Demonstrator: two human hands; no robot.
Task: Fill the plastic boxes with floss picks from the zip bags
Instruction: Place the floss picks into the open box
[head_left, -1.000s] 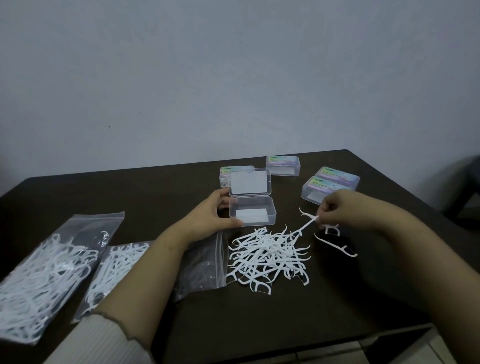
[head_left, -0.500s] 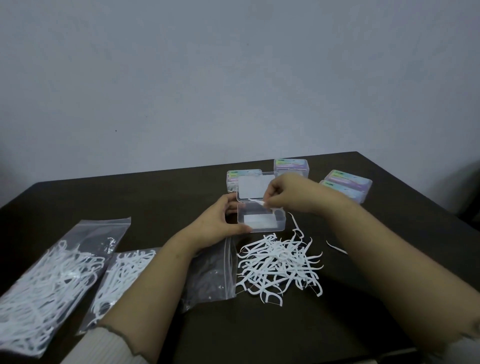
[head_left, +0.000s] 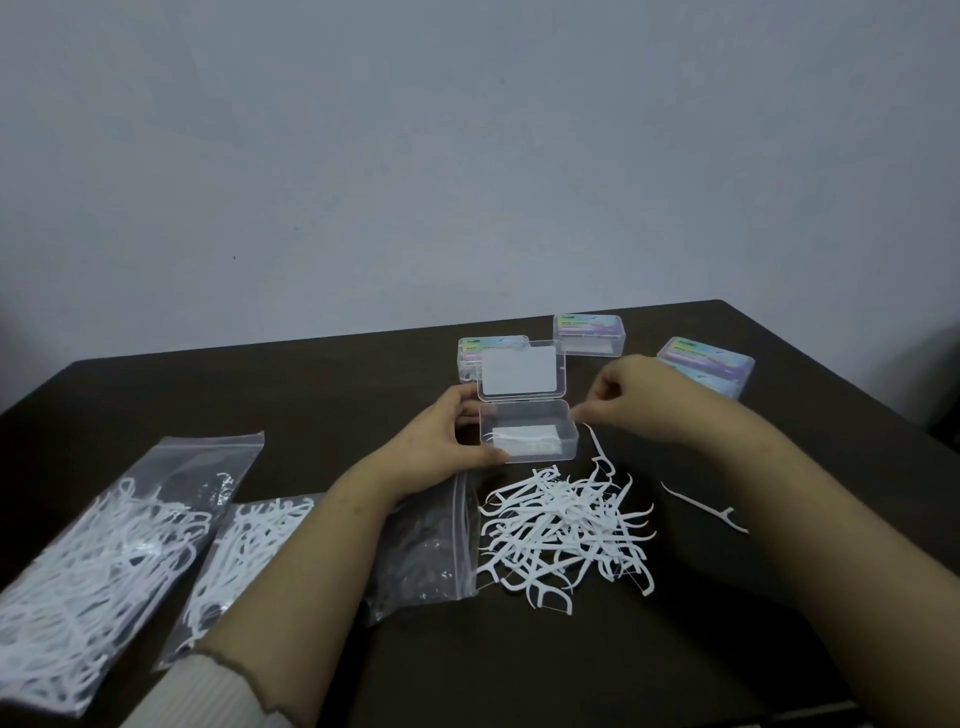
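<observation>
While the dark bench (head_left: 311, 395) fills the lower half of the frame under a plain grey wall (head_left: 467, 156), your two forearms reach in from the bottom edge toward its middle. At lower left lie two full zip bags (head_left: 98, 561) of white picks, side by side and touching; an emptied bag (head_left: 431, 545) lies just right of your left forearm, partly under it. Right of that bag, at lower centre, sits a loose pile (head_left: 566, 530) of floss picks, and one stray pick (head_left: 706, 509) lies apart beside your right forearm.

Just above the pile stands the open box (head_left: 530, 441), its lid (head_left: 522, 376) tilted up behind it; a few picks lie on its floor. Your left hand (head_left: 447, 441) grasps the box's left end, thumb along the near wall and fingers behind the far one. Your right hand (head_left: 628, 402) hovers at the box's right edge with fingers curled and tips pinched together; whether they hold anything you cannot tell, as the tips are blurred.

Four closed boxes with iridescent labels sit at the far edge of the bench: one (head_left: 470, 356) directly behind the open lid, one (head_left: 589, 335) further up and right, and a pair (head_left: 706, 364) touching each other at right, partly behind your right hand.
</observation>
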